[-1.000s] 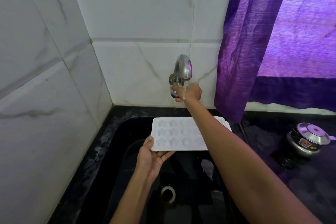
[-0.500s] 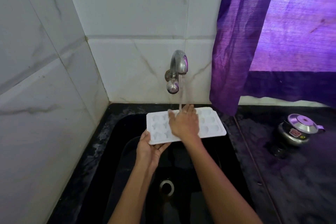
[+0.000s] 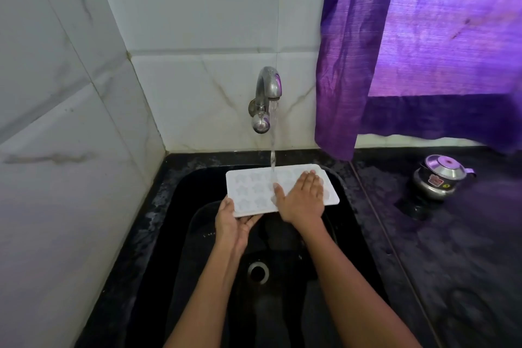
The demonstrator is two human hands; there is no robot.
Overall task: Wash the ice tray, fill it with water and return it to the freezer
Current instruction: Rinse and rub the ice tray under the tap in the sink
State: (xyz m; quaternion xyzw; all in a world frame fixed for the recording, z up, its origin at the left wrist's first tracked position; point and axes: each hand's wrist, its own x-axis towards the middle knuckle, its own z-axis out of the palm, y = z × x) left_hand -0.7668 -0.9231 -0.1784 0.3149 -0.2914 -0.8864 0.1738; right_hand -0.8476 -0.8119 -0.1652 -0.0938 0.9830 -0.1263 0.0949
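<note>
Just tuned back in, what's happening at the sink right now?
A person is rinsing a white plastic ice tray with star-shaped cells over the black sink. The left hand grips the tray's near left corner, holding it under the running stream from the chrome wall tap. The right hand lies flat on the tray's right half, fingers straight, palm down. A small steel lidded pot sits on the dark counter to the right, untouched.

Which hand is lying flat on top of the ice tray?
The right hand, palm down across the white ice tray beside the running water. The left hand instead grips the tray's near left corner from below.
</note>
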